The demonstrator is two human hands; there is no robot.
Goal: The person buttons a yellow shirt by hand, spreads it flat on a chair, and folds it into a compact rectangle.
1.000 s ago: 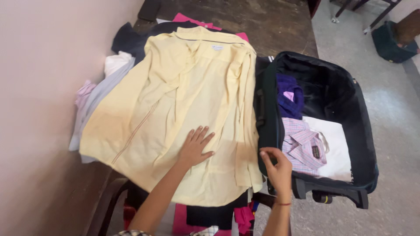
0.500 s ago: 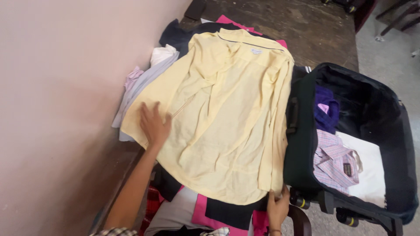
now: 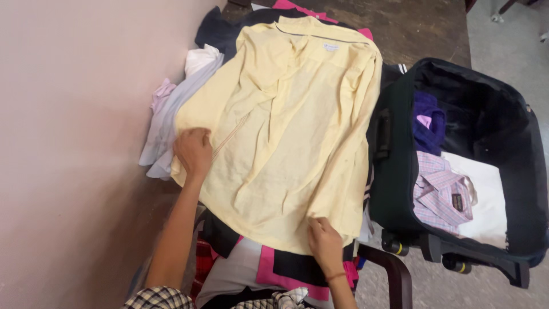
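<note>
**Pale Yellow Shirt Held Flat at Two Edges**

At the near edge of the view, a checked sleeve (image 3: 160, 298) covered the person's left upper arm, and a dark curved chair arm (image 3: 394, 273) stood just beside the right wrist. The right hand (image 3: 324, 239) was closed on the lower hem of the pale yellow shirt (image 3: 286, 126), fingers curled over the fabric. The left hand (image 3: 193, 151) was closed on the shirt's left side edge, knuckles up, pinching the cloth.

The pale yellow shirt lay spread flat, collar away from the person, on top of a pile of other clothes. Beneath its hem, pink and black garments (image 3: 286, 269) showed. At its left edge, white and lilac garments (image 3: 166, 120) lay against the pink wall (image 3: 74, 143).

To the right, just beside the shirt, an open dark suitcase (image 3: 526, 171) stood on the floor. Inside it lay a folded pink checked shirt (image 3: 437, 191), a white garment (image 3: 486, 194) and, farther back, a purple garment (image 3: 426, 123). Beyond the pile, a worn dark wooden tabletop (image 3: 417, 28) was visible.
</note>
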